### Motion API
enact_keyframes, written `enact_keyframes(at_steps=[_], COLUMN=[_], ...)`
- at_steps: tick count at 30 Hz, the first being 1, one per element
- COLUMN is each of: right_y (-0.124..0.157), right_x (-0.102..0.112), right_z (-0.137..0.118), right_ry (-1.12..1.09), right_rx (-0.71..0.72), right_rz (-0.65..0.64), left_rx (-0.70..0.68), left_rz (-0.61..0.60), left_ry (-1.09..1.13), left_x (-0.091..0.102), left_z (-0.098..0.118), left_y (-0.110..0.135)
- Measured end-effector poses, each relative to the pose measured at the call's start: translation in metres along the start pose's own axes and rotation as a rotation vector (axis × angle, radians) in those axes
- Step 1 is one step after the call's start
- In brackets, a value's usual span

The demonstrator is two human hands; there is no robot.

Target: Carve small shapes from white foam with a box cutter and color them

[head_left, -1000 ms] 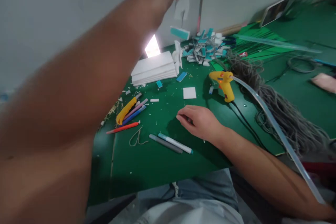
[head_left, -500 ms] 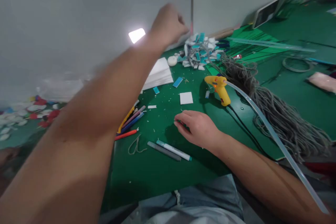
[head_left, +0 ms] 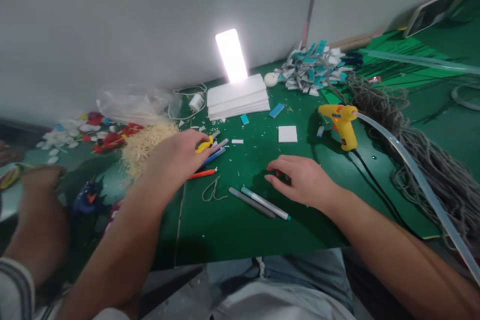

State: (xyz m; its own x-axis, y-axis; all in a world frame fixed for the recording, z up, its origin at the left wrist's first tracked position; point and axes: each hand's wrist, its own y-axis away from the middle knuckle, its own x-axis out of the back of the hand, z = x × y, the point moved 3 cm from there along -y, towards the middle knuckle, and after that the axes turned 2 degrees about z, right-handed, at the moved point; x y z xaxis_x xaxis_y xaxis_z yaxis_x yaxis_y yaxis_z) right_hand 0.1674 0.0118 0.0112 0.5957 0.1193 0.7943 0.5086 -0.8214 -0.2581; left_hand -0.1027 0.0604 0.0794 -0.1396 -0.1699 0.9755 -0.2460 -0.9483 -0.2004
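My left hand (head_left: 180, 156) lies over a bunch of pens and a yellow utility knife (head_left: 204, 146) on the green mat (head_left: 240, 230), its fingers curled on the knife's handle. My right hand (head_left: 303, 180) rests palm down on the mat in the middle, fingers loosely bent with something small and dark under them that I cannot make out. Two marker pens (head_left: 260, 203), one grey and one white with a teal cap, lie just left of it. A red pen (head_left: 201, 174) and a loop of string (head_left: 213, 192) lie near my left hand.
A yellow glue gun (head_left: 343, 125) with a long clear glue stick (head_left: 416, 180) stands at the right, grey yarn (head_left: 431, 160) behind it. White foam sheets (head_left: 238, 97), a white square (head_left: 287, 134), a lit lamp (head_left: 231, 55) and teal scraps (head_left: 313, 67) lie farther back. Another person's arm (head_left: 33, 220) is at the left.
My left arm came down from high near the wall onto the pens and knife. The view swung left, showing the lamp and another person's arm. My right hand stayed put.
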Motion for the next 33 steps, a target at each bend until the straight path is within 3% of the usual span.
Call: enact_keyframes(at_steps=[5, 12, 21, 27, 33], right_y=[-0.003, -0.007, -0.017, -0.015, -0.029], right_x=[-0.002, -0.008, 0.001, -0.009, 0.0], right_z=[0.006, 0.007, 0.025, 0.017, 0.017], right_ry=[-0.002, 0.019, 0.239, 0.349, 0.49], right_rx=[-0.123, -0.15, -0.314, -0.339, -0.354], right_rz=[-0.043, -0.069, 0.083, 0.005, -0.028], left_rx=[-0.012, 0.097, 0.081, 0.023, 0.071], left_rz=[-0.048, -0.176, -0.056, 0.067, 0.051], left_ry=[-0.034, -0.078, -0.011, 0.093, 0.151], left_x=[-0.039, -0.043, -0.057, -0.065, -0.07], left_z=[-0.024, -0.027, -0.039, -0.052, -0.058], left_y=[0.029, 0.038, 0.039, 0.046, 0.045])
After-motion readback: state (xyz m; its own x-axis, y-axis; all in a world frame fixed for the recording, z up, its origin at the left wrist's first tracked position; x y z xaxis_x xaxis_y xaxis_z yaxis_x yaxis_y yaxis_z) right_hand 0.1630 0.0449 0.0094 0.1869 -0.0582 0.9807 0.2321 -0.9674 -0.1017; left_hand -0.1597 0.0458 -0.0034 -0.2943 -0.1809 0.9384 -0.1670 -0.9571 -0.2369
